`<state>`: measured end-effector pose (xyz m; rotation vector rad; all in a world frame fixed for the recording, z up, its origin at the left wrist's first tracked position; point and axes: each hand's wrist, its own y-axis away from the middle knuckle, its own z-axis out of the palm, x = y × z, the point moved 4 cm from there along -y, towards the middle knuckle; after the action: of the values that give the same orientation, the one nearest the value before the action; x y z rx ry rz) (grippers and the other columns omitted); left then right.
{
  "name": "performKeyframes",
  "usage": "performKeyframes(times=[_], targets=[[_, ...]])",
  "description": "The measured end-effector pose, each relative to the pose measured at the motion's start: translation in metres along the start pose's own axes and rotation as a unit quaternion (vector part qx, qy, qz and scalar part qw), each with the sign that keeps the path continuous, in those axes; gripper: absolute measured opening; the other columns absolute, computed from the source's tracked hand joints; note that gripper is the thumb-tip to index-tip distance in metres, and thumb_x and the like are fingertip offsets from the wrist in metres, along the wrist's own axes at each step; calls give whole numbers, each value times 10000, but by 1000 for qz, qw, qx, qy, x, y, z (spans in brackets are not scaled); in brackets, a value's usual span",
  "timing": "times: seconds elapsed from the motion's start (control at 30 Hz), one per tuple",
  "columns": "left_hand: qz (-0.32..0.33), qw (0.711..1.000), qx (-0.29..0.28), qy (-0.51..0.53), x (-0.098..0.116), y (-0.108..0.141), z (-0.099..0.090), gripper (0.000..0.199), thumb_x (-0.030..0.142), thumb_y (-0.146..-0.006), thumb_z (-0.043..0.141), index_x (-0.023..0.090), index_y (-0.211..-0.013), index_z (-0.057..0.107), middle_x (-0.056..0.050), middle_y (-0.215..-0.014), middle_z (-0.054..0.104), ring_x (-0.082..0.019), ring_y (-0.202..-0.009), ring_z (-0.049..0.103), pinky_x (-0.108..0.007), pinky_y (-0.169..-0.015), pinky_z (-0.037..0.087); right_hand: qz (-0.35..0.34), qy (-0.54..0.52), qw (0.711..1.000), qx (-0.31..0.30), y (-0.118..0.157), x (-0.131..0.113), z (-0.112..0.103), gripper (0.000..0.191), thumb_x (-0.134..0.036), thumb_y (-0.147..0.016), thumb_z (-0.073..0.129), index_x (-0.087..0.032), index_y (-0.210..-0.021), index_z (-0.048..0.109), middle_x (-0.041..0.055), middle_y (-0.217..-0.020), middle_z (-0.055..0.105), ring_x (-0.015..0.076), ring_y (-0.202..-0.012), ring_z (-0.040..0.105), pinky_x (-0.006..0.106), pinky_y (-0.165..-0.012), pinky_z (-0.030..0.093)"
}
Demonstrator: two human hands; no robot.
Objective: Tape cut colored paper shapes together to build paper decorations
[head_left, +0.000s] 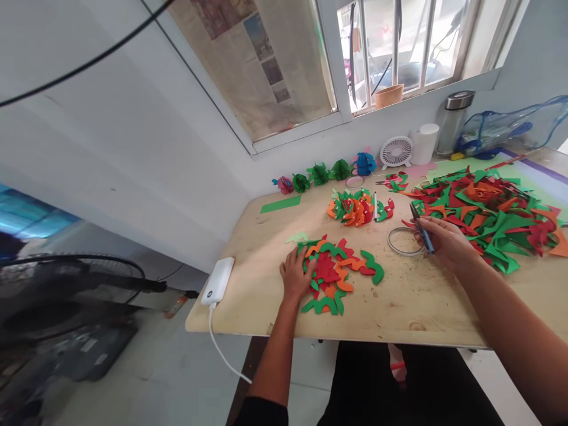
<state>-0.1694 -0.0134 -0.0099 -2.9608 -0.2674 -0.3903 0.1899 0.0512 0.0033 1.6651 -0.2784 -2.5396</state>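
Note:
My left hand [296, 273] lies with its fingers spread on the left edge of a loose heap of cut paper pieces [326, 269] in green, red and orange, several of them wavy strips. A dark pen [422, 228] with a bluish barrel is pinched in my right hand [444, 239], tilted above the table. Just left of that hand, a thin ring like a roll of tape [390, 242] rests flat on the wood. Behind the heap sits a bunched paper shape [352, 210] in orange, red and green, with a white pen [375, 207] beside it.
A large pile of paper cuttings [492, 207] covers the right side. Along the wall stand paper ornaments [319, 173], a small white fan [396, 152], a white cylinder [426, 144] and a bottle [452, 124]. A power bank [218, 281] with a cable lies at the left edge.

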Motion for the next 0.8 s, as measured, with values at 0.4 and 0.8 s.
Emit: performKeyframes(times=[0.4, 0.8], targets=[[24, 993, 62, 101, 24, -16, 5, 374, 329, -893, 381, 201, -1196, 559, -90, -1234, 582, -193, -1162, 514, -330, -978, 398, 25, 9, 999, 17, 0, 0, 0, 236, -322, -575, 792, -200, -736, 670, 22, -649, 654, 109, -496, 554, 197, -397, 476], [-56, 993, -82, -62, -32, -107, -14, 261, 158, -723, 531, 191, -961, 632, -63, -891, 706, -187, -865, 636, -234, -689, 426, 15, -1, 1000, 8, 5, -2, 5, 311, -366, -558, 809, -193, -772, 663, 12, -653, 639, 100, -501, 546, 187, -404, 446]])
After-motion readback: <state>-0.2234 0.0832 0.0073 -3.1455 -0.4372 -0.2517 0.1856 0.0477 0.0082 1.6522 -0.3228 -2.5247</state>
